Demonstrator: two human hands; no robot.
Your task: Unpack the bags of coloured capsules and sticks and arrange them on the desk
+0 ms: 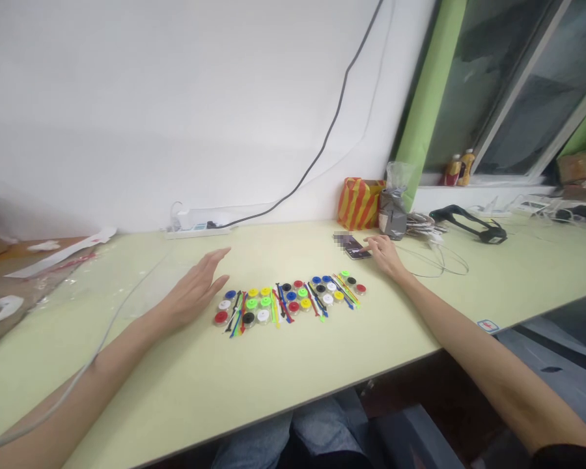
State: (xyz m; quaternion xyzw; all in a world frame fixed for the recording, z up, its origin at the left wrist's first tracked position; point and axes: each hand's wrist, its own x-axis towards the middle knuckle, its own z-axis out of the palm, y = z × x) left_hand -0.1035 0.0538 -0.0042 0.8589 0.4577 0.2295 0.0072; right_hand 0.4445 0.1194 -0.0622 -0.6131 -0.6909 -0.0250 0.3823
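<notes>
My left hand point(198, 290) is open at the left end of a long row of small parts, fingers stretched out and thumb apart. Small round pieces with clear sides and coloured tops, such as a red one point(221, 317) and a white one point(263, 316), lie in groups along the row. Between the groups are thin coloured plastic sticks with arrow-shaped ends, among them a red stick point(243, 312). Beyond the row's right end, a fingertip of my right hand point(385, 256) touches the screen of a phone point(356, 247) lying flat. That hand grips nothing.
A power strip point(195, 229) with a black cable point(317, 156) sits by the wall. At the back right are a striped bag point(361, 203), a grey package point(393, 212) and a black headband-like frame point(461, 218). Plastic wrapping point(53, 273) covers the left. A grey cable point(102, 342) crosses my left forearm.
</notes>
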